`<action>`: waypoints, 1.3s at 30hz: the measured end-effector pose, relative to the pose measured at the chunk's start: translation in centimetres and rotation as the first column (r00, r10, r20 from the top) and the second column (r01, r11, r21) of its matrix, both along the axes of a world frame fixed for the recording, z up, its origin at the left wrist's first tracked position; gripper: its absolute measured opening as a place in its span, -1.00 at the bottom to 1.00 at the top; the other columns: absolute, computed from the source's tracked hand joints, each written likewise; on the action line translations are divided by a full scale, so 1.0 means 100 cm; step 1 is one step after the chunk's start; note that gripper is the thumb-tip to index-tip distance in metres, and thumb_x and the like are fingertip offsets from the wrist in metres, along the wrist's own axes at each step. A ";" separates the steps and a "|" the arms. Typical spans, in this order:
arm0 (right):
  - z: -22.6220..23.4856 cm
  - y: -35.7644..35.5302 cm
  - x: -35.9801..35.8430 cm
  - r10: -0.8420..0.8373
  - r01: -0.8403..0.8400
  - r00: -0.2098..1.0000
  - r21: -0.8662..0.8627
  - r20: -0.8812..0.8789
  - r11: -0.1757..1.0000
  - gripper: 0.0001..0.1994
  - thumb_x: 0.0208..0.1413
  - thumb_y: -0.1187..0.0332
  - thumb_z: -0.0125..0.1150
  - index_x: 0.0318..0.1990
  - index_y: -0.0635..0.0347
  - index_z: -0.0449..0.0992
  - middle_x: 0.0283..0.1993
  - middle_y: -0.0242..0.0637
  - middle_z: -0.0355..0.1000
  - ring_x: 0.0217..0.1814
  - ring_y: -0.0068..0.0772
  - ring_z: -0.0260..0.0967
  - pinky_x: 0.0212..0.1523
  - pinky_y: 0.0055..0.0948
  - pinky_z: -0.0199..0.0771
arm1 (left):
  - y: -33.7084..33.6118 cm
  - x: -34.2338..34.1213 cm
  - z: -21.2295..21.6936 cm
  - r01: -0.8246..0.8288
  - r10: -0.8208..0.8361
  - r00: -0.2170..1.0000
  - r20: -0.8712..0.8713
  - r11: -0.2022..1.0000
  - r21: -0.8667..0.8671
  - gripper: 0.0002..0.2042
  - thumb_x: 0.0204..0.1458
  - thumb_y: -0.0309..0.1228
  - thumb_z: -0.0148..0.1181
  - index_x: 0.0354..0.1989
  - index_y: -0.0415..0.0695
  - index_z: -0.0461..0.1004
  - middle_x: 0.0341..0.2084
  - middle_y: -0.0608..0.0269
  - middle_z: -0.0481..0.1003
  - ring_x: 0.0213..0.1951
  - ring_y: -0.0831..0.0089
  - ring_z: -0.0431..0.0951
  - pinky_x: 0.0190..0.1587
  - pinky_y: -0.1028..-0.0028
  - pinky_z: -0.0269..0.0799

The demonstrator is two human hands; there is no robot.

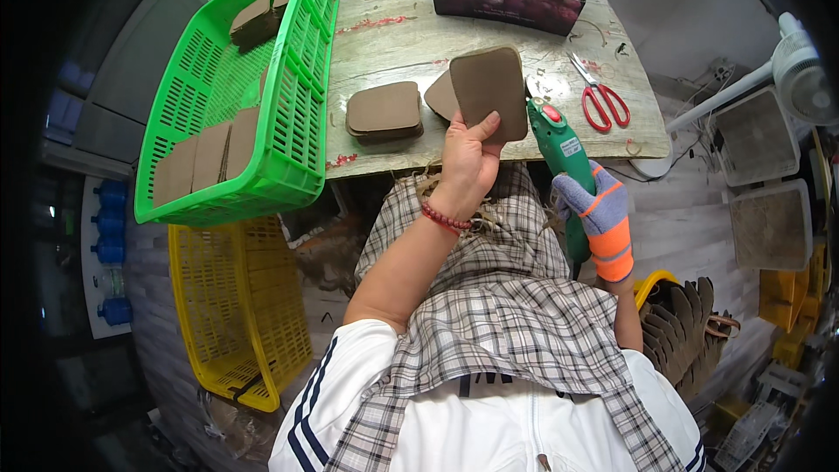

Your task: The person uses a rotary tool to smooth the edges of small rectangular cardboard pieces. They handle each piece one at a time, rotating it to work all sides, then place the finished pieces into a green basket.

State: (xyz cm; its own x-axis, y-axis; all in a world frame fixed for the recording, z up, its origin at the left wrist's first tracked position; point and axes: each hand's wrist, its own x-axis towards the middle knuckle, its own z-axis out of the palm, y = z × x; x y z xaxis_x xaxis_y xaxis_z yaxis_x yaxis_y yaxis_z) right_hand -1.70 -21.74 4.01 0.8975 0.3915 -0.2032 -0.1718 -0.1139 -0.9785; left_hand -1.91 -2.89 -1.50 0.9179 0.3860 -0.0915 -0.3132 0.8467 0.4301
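My bare left hand, a red bead bracelet at its wrist, pinches a brown rounded-corner fabric-like piece with the thumb on its face. In a grey and orange glove, my right hand is wrapped round a green handheld electric cutter with a red button. The cutter's head is close to the piece's right edge; whether they touch I cannot tell. Partly hidden behind the held piece, another brown piece lies on the table. To its left sits a neat stack of brown pieces.
Red-handled scissors lie on the worn table, among scraps. A dark box of stacked pieces stands at the back. The green crate at left holds more. Below are a yellow crate and, at right, brown pieces. A white fan stands far right.
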 end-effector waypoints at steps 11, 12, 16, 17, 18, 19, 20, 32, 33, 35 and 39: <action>0.012 -0.011 0.006 0.092 -0.091 0.996 -0.075 0.013 0.993 -0.71 -0.07 0.31 0.36 -0.24 0.31 0.50 -0.57 -0.45 0.39 -0.58 -0.75 0.27 -0.57 -0.68 0.24 | 0.048 -0.023 -0.010 0.090 -0.076 0.996 -0.052 0.921 0.378 -0.67 -0.03 -0.76 0.07 -0.06 -0.21 0.43 -0.18 0.22 0.53 -0.18 0.45 0.55 -0.09 0.46 0.51; 0.010 -0.013 0.007 0.114 -0.111 0.993 -0.103 0.031 0.988 -0.70 -0.07 0.31 0.36 -0.22 0.31 0.50 -0.56 -0.45 0.40 -0.57 -0.75 0.27 -0.57 -0.68 0.25 | 0.059 -0.025 -0.008 0.106 -0.087 0.994 -0.063 0.890 0.443 -0.66 -0.04 -0.76 0.07 -0.06 -0.22 0.43 -0.18 0.22 0.53 -0.18 0.46 0.54 -0.09 0.47 0.50; 0.013 -0.015 0.006 0.223 -0.215 0.974 -0.155 0.037 0.964 -0.75 0.00 0.37 0.27 -0.19 0.32 0.46 -0.54 -0.41 0.39 -0.58 -0.68 0.29 -0.56 -0.65 0.29 | 0.097 -0.028 0.000 0.196 -0.154 0.981 -0.121 0.758 0.622 -0.62 -0.09 -0.79 0.07 -0.04 -0.26 0.43 -0.20 0.25 0.53 -0.17 0.54 0.51 -0.05 0.52 0.45; 0.016 -0.013 0.004 0.224 -0.217 0.974 -0.158 0.028 0.963 -0.73 -0.01 0.37 0.28 -0.18 0.32 0.46 -0.54 -0.42 0.40 -0.58 -0.69 0.29 -0.56 -0.64 0.29 | 0.104 -0.030 0.003 0.219 -0.168 0.976 -0.141 0.718 0.661 -0.62 -0.10 -0.79 0.07 -0.05 -0.26 0.44 -0.20 0.25 0.53 -0.16 0.54 0.50 -0.05 0.53 0.44; 0.018 -0.011 0.001 0.224 -0.218 0.974 -0.162 0.019 0.963 -0.71 -0.02 0.36 0.29 -0.16 0.32 0.47 -0.53 -0.43 0.40 -0.57 -0.69 0.29 -0.55 -0.64 0.29 | 0.109 -0.031 0.006 0.253 -0.201 0.967 -0.157 0.697 0.671 -0.63 -0.11 -0.78 0.09 -0.06 -0.27 0.45 -0.21 0.28 0.52 -0.16 0.56 0.49 -0.06 0.55 0.43; 0.020 -0.009 0.000 0.224 -0.219 0.975 -0.165 0.011 0.962 -0.69 -0.03 0.36 0.30 -0.14 0.32 0.47 -0.53 -0.43 0.40 -0.57 -0.70 0.29 -0.55 -0.64 0.29 | 0.113 -0.033 0.006 0.287 -0.220 0.958 -0.186 0.671 0.683 -0.63 -0.11 -0.78 0.09 -0.06 -0.26 0.45 -0.21 0.28 0.53 -0.17 0.56 0.50 -0.07 0.55 0.43; 0.019 -0.008 -0.001 0.227 -0.220 0.974 -0.182 0.020 0.958 -0.66 -0.05 0.34 0.34 -0.14 0.31 0.47 -0.50 -0.44 0.42 -0.54 -0.72 0.30 -0.52 -0.66 0.31 | 0.117 -0.035 0.005 0.320 -0.239 0.947 -0.215 0.644 0.695 -0.63 -0.11 -0.78 0.09 -0.07 -0.25 0.45 -0.21 0.28 0.53 -0.17 0.55 0.50 -0.08 0.55 0.43; 0.013 0.003 0.001 0.291 -0.288 0.957 -0.148 -0.002 0.946 -0.70 -0.04 0.31 0.32 -0.20 0.31 0.47 -0.53 -0.45 0.40 -0.57 -0.73 0.27 -0.54 -0.66 0.28 | 0.111 -0.055 0.013 0.454 -0.272 0.891 -0.365 0.495 0.741 -0.64 -0.17 -0.76 0.12 -0.13 -0.21 0.42 -0.29 0.39 0.48 -0.24 0.63 0.48 -0.16 0.60 0.43; 0.013 0.003 0.001 0.288 -0.289 0.957 -0.130 -0.028 0.948 -0.68 -0.06 0.30 0.35 -0.19 0.30 0.48 -0.54 -0.46 0.39 -0.57 -0.74 0.26 -0.55 -0.66 0.28 | 0.114 -0.055 0.019 0.418 -0.222 0.908 -0.356 0.422 0.805 -0.64 -0.18 -0.76 0.13 -0.15 -0.20 0.42 -0.30 0.40 0.47 -0.23 0.63 0.46 -0.15 0.61 0.41; 0.013 0.004 0.000 0.296 -0.302 0.953 -0.104 -0.071 0.948 -0.67 -0.08 0.29 0.38 -0.20 0.28 0.48 -0.55 -0.48 0.38 -0.58 -0.74 0.26 -0.55 -0.66 0.27 | 0.121 -0.055 0.023 0.371 -0.151 0.928 -0.340 0.336 0.865 -0.65 -0.22 -0.77 0.15 -0.20 -0.19 0.40 -0.33 0.42 0.44 -0.23 0.64 0.44 -0.15 0.61 0.39; 0.011 0.005 0.000 0.336 -0.344 0.937 -0.096 -0.093 0.934 -0.70 -0.07 0.30 0.37 -0.24 0.27 0.48 -0.56 -0.49 0.37 -0.59 -0.73 0.26 -0.56 -0.66 0.26 | 0.135 -0.056 0.028 0.312 -0.049 0.949 -0.312 0.300 0.901 -0.67 -0.25 -0.77 0.19 -0.28 -0.17 0.39 -0.39 0.46 0.42 -0.26 0.67 0.42 -0.19 0.63 0.38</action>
State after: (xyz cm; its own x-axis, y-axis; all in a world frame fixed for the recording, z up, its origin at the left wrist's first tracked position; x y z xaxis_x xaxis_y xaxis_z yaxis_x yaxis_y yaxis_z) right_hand -1.72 -21.26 5.07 0.6956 0.6422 -0.3221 -0.1752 -0.2832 -0.9429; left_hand -7.50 10.56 1.25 0.9868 0.1585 0.0339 -0.0114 -0.1404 0.9900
